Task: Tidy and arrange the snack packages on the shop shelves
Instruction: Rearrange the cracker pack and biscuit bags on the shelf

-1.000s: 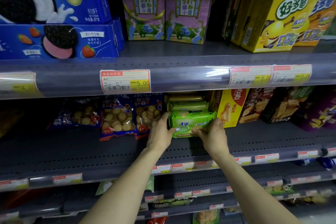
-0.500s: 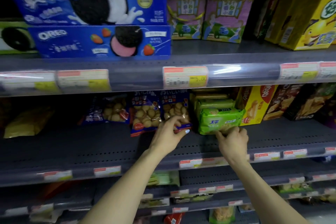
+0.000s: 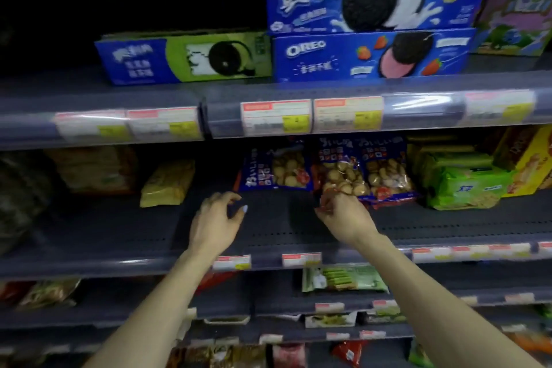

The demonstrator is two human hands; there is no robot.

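Note:
Three blue bags of round biscuits stand on the middle shelf (image 3: pixel 268 230): a left bag (image 3: pixel 273 170), a middle bag (image 3: pixel 340 170) and a right bag (image 3: pixel 388 170). My right hand (image 3: pixel 343 213) pinches the lower front edge of the middle bag. My left hand (image 3: pixel 216 218) hovers over the bare shelf just below and left of the left bag, fingers curled apart, holding nothing. A stack of green cracker packs (image 3: pixel 461 185) sits right of the bags.
Blue Oreo boxes (image 3: pixel 367 54) and a green-blue Oreo box (image 3: pixel 185 58) lie on the upper shelf. A yellow pack (image 3: pixel 167 182) lies left on the middle shelf, a yellow box (image 3: pixel 528 170) at far right. Price-tag rails front each shelf; lower shelves hold more packs.
Both hands have left the green cracker packs and moved left. My right hand now grips the middle biscuit bag; my left hand has passed beyond the bags. The view has swung left.

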